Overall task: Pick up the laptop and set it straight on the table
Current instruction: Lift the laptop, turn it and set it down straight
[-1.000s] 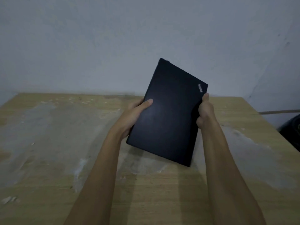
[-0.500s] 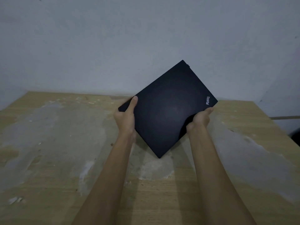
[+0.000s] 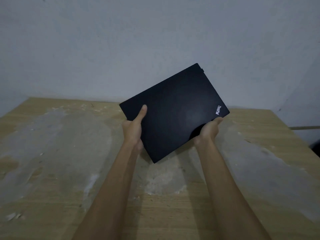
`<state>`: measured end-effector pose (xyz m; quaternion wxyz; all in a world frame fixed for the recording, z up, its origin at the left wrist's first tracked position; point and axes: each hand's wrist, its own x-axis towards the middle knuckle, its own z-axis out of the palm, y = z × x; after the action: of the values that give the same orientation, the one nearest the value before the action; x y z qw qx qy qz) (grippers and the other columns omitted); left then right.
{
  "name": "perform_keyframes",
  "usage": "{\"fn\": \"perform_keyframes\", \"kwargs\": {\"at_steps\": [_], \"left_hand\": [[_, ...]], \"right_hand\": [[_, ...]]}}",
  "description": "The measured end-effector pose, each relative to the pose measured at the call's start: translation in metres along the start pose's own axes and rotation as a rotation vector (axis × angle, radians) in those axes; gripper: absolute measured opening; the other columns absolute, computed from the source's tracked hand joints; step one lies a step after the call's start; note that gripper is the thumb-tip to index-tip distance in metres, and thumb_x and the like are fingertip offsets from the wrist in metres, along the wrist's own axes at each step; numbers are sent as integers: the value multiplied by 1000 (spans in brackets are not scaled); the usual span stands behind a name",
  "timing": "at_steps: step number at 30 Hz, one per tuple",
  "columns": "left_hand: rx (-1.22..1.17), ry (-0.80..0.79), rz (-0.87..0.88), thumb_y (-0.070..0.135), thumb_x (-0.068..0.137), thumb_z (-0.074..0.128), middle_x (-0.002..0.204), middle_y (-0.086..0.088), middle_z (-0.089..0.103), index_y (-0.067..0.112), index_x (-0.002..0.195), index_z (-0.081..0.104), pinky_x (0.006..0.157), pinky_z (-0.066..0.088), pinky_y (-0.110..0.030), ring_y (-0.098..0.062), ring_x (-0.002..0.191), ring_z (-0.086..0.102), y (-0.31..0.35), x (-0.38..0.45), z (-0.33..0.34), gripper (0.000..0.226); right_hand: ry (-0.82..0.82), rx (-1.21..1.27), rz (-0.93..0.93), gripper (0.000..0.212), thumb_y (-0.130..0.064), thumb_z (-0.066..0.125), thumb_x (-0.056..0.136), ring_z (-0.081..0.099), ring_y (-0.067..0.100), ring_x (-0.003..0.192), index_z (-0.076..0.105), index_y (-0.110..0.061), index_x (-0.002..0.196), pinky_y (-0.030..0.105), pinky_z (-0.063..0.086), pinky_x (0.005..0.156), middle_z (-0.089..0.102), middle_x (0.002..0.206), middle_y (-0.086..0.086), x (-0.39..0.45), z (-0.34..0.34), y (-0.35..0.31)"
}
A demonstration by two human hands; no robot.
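Observation:
A closed black laptop (image 3: 174, 111) with a small white logo near its right corner is held in the air above the wooden table (image 3: 52, 170), turned askew with one corner pointing down toward me. My left hand (image 3: 134, 130) grips its left edge, thumb lying on the lid. My right hand (image 3: 208, 129) holds the lower right edge from beneath, fingers hidden under the laptop.
The tabletop is worn, with grey and white patches and small flakes of debris (image 3: 13, 216) near the front left. A pale wall (image 3: 155, 40) stands right behind the table's far edge. A dark object (image 3: 316, 148) sits off the table's right side.
The laptop has swung clockwise from nearly upright to a diamond-like tilt. My left hand slid up its left edge and my right hand dropped under the lower right edge.

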<state>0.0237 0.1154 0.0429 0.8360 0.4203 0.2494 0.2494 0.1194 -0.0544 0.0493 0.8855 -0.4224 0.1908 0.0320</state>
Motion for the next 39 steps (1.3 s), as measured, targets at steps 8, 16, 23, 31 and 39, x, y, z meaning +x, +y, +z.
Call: {"fn": "perform_keyframes", "kwargs": {"at_steps": [8, 16, 23, 31, 39], "left_hand": [[-11, -89, -15, 30, 89, 80, 121, -11, 79, 5, 127, 73, 90, 63, -47, -29, 110, 76, 32, 8, -31, 46], [57, -164, -25, 41, 84, 81, 127, -10, 76, 9, 132, 71, 95, 60, -48, -29, 115, 74, 47, 12, -44, 57], [104, -159, -3, 37, 82, 83, 123, -11, 78, 8, 128, 73, 87, 63, -46, -31, 112, 75, 56, 10, -45, 55], [210, -265, 125, 20, 97, 69, 127, -13, 75, 8, 139, 63, 85, 63, -36, -29, 114, 74, 56, 19, -50, 44], [522, -71, 301, 25, 98, 70, 116, -2, 72, 13, 119, 58, 60, 59, -19, -12, 93, 73, 32, 22, -44, 27]], "right_hand": [[-12, -454, -358, 27, -38, 70, 91, 67, 20, 102, 58, -18, 104, 25, 56, 83, 67, 112, 1, 5, -16, -16], [-289, -1224, -777, 50, -66, 65, 84, 58, 15, 70, 50, -19, 84, 33, 42, 57, 60, 79, -5, -5, 7, -60], [-381, -1009, -639, 51, -57, 84, 74, 73, 12, 89, 72, -16, 103, 37, 62, 74, 76, 99, -6, 5, 5, -61], [-271, -658, -363, 51, -48, 91, 70, 77, 19, 95, 77, -13, 104, 35, 64, 79, 80, 102, 2, 17, -9, -42], [-240, -647, -241, 40, -47, 85, 80, 74, 20, 98, 72, -19, 106, 38, 63, 84, 76, 107, 0, 39, -14, -21]]}}
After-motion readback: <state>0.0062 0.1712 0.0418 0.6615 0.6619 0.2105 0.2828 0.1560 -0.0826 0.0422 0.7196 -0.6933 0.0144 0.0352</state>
